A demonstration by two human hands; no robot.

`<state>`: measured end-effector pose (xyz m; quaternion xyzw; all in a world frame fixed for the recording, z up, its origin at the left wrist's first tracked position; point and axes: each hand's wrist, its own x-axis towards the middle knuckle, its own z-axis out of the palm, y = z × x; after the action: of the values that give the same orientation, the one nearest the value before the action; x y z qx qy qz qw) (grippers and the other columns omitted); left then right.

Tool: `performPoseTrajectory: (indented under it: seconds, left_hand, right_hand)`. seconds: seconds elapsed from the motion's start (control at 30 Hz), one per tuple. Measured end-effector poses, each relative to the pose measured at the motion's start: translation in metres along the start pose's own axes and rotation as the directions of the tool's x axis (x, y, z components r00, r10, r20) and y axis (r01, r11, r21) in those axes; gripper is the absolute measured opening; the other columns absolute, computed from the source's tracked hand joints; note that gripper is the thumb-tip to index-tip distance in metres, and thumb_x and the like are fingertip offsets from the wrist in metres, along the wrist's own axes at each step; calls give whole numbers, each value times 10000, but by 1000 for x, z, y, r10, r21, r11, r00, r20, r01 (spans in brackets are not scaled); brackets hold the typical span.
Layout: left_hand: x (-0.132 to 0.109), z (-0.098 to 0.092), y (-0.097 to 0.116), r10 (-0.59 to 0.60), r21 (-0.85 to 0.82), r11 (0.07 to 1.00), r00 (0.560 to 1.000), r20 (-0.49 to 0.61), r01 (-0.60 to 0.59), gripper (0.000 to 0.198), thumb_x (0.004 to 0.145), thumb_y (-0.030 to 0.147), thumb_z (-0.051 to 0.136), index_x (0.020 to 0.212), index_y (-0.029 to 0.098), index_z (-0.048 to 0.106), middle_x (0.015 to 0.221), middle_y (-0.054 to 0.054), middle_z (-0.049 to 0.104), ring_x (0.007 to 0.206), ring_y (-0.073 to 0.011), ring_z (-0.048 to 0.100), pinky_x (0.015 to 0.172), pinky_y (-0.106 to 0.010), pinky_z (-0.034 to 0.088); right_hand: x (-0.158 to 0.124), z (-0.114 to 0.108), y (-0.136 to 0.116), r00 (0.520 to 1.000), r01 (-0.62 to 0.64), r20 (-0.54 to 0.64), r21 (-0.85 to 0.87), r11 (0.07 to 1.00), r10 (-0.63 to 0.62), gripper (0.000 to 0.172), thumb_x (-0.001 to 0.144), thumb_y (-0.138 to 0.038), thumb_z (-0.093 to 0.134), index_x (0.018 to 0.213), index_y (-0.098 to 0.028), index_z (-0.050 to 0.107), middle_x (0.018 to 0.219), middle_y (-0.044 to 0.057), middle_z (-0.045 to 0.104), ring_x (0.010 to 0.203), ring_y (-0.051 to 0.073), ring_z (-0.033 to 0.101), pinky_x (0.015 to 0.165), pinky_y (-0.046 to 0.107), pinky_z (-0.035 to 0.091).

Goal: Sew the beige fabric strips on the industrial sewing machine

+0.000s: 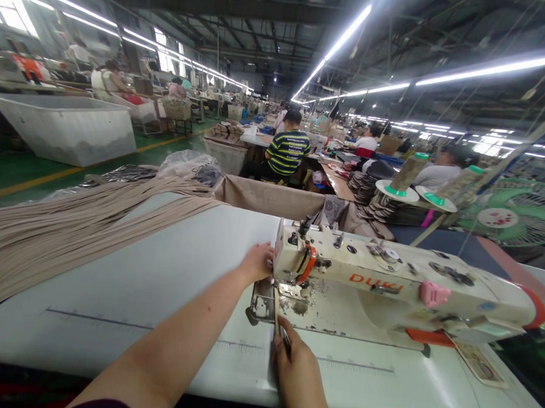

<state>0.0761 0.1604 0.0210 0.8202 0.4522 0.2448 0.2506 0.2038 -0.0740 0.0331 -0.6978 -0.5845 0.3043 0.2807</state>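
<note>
A white sewing machine (pixel 364 283) with orange trim stands on the pale table. My left hand (pixel 257 262) reaches to the left end of its head, fingers stretched out and slightly bent, the tips partly hidden behind the head. A narrow beige fabric strip (pixel 276 309) runs from the needle plate (pixel 290 290) toward me. My right hand (pixel 297 359) is closed on this strip near the table's front edge. Also in that hand is a small metal tool (pixel 286 339), mostly covered by the fingers; its kind is unclear. The needle itself is hidden by the machine head.
Many long beige strips (pixel 91 224) lie across the left of the table (pixel 180 272). Behind the machine are a cloth-lined bin (pixel 268 196), thread cones (pixel 408 175) and a green fan (pixel 507 212). A person in a striped shirt (pixel 288 151) sits beyond.
</note>
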Motion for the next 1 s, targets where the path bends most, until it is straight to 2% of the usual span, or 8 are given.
performPoseTrajectory:
  seconds: [0.17,0.43,0.53,0.63,0.77,0.9,1.0]
  left_hand:
    - [0,-1,3,-11,2,1000,1000,-22,11,384,816,131,663,1169,255,753,1339,-89,702,1383,-357,524,1242,-613,222]
    - [-3,-1,4,-24,-84,996,996,-85,17,257,800,120,656,980,246,790,1271,-73,730,1343,-333,554,1248,-592,201]
    - [-3,0,3,-48,-157,987,993,-109,30,231,782,134,680,960,227,794,1186,-75,758,1264,-300,601,1220,-506,303]
    - [-1,-1,0,-101,-252,966,985,-143,62,164,759,123,684,871,195,779,1148,-85,757,1165,-255,638,1096,-395,445]
    - [-4,-5,-3,-216,-396,910,955,-204,121,24,761,157,695,768,178,704,1066,-76,743,1066,-228,650,1019,-405,478]
    - [-19,-11,-3,-346,-581,795,916,-203,172,203,813,371,668,759,176,679,857,-59,720,890,-241,667,900,-423,516]
    - [-38,-14,-1,-407,-719,676,896,-179,163,350,790,523,671,806,173,659,816,-58,716,829,-241,684,850,-418,553]
  right_hand:
    - [2,3,-2,1000,-15,3,-30,999,15,533,1014,-365,402,1472,-167,587,1283,156,742,1182,343,711,1002,436,525]
    - [4,7,-3,999,-18,-44,3,1000,19,505,996,-326,438,1437,-164,622,1262,150,752,1169,335,718,998,432,531]
    - [6,7,-4,998,-22,-62,17,1000,23,494,1002,-339,449,1435,-178,624,1262,139,754,1158,325,721,990,423,537]
    - [8,5,-2,992,55,-114,28,998,-51,478,1015,-369,450,1412,-180,637,1306,141,727,1211,300,688,1039,407,519]
    - [6,0,4,965,137,-224,-1,991,-133,454,1002,-405,493,1338,-155,671,1258,176,695,1163,298,670,1034,422,525]
    - [2,-5,4,929,199,-327,53,978,-172,395,978,-395,549,1243,-139,690,1208,185,670,1159,293,637,1059,429,503]
    - [0,-7,-5,923,255,-325,119,960,-205,336,998,-433,539,1114,-170,713,1142,157,681,1110,276,636,1030,410,499]
